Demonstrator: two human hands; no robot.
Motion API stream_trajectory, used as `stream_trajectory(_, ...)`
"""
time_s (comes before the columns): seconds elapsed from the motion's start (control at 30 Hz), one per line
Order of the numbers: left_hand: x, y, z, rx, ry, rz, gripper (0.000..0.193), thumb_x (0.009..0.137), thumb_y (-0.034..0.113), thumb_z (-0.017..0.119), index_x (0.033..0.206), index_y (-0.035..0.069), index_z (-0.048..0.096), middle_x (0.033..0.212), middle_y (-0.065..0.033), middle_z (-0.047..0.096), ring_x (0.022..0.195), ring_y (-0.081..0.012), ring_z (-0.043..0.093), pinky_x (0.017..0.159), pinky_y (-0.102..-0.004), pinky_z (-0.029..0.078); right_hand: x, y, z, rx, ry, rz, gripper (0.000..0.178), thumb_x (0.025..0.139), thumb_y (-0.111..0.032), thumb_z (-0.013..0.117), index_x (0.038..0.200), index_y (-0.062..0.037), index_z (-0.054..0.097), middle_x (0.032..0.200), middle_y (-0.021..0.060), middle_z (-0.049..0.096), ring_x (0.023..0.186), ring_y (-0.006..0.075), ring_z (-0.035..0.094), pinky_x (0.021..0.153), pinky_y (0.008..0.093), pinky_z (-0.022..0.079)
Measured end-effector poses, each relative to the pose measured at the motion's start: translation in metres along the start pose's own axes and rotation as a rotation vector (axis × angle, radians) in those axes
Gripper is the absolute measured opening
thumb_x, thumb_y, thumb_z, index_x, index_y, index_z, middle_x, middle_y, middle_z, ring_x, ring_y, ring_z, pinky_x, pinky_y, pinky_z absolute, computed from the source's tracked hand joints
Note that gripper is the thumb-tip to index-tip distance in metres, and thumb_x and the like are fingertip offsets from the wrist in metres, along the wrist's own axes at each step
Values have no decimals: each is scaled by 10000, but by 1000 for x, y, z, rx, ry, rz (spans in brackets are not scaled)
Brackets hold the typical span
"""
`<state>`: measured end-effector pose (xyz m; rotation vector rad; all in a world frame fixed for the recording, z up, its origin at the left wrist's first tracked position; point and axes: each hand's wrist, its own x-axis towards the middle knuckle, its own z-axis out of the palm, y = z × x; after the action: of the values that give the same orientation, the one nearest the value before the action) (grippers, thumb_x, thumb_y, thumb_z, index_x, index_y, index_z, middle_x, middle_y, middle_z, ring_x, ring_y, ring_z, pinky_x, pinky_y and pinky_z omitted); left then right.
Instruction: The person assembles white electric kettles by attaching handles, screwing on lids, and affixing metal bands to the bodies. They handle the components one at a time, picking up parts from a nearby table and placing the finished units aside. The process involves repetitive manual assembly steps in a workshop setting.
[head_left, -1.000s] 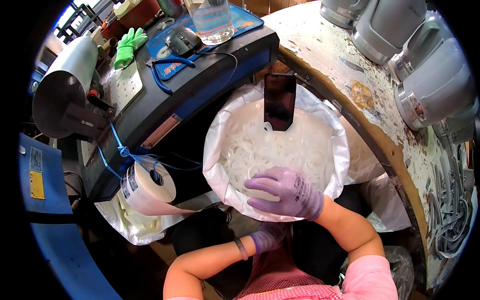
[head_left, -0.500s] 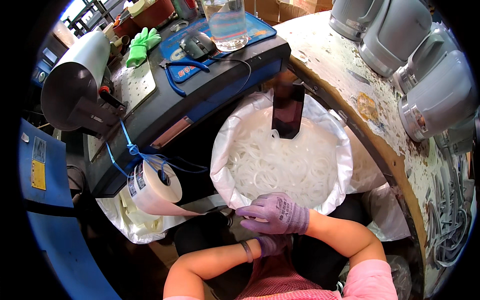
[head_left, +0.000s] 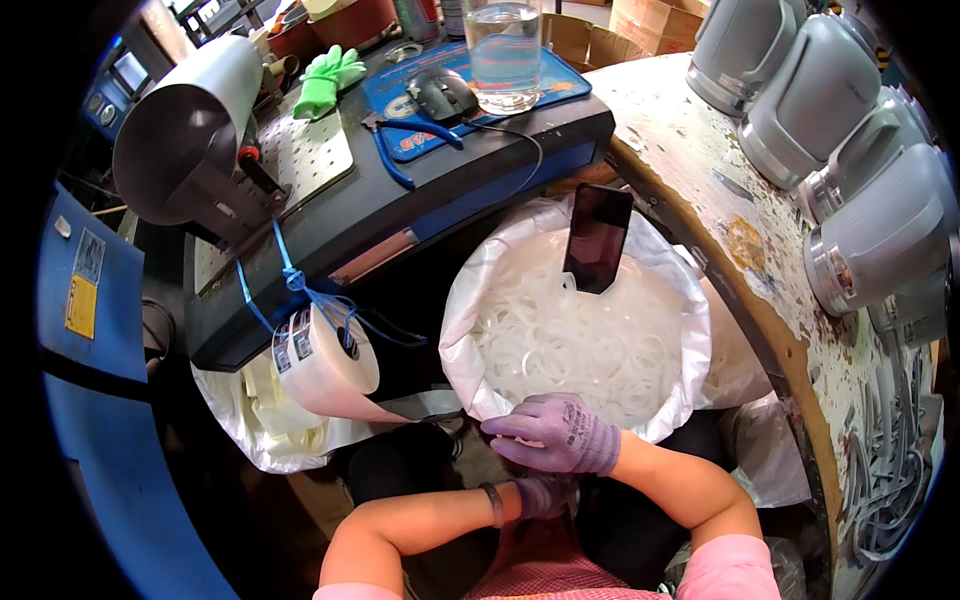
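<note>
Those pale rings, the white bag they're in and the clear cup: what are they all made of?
The pale rings look like smooth plastic or rubber: milky and a bit see-through. The white bag seems to be thin, slightly shiny plastic, because its rim crinkles. The clear cup has a glossy base: maybe glass, maybe plastic.

On the right hand I see a purple glove with dark print on its back. The left hand wears a purple glove too. Near its cuff is a dark, round bracelet. I also see short pink sleeves, red checked cloth in front and black trousers.
</note>
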<state>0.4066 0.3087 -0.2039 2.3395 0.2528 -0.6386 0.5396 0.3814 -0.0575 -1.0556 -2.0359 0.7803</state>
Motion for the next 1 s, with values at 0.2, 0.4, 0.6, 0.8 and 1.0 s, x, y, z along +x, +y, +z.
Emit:
stream_trajectory(0.2, 22, -12, 34, 131, -86, 102, 490, 858, 325, 635, 1254, 37, 659, 1285, -185, 643, 1248, -329, 581, 1084, -433, 423, 2, 5, 5, -25, 28, -16, 215, 873, -233, 713, 1054, -118, 695, 756, 93, 680, 675, 304, 664, 611, 410, 523)
stream_trajectory(0.4, 31, -17, 61, 309, 130, 196, 445, 840, 341, 619, 1141, 30, 722, 1181, -162, 704, 1165, -331, 628, 1057, -488, 435, 4, 4, 11, -50, -8, -23, 224, 854, -232, 726, 1049, -125, 704, 733, 102, 669, 658, 294, 663, 606, 399, 529)
stream_trajectory(0.6, 22, -14, 38, 400, 77, 193, 372, 841, 308, 604, 1088, 85, 769, 1127, -115, 730, 1159, -288, 629, 1047, -451, 445, 4, 1, 11, -43, 55, -43, 224, 817, -191, 750, 1024, -112, 718, 789, 96, 703, 675, 295, 676, 619, 395, 542)
stream_trajectory(0.8, 7, -14, 23, 286, 108, 220, 276, 842, 216, 600, 990, 78, 788, 1005, -107, 739, 974, -288, 689, 931, -452, 513, 4, 3, 4, 1, 35, -116, 244, 787, -43, 752, 1028, -25, 716, 757, 128, 676, 648, 273, 654, 593, 366, 511)
stream_trajectory(1.0, -2, -1, -20, 378, -61, 69, 249, 812, 286, 675, 966, 134, 797, 1026, -84, 756, 975, -272, 714, 790, -403, 577, 4, 23, -7, -37, 156, -48, 275, 827, -22, 757, 1100, -35, 727, 777, 111, 678, 623, 227, 629, 598, 321, 502)
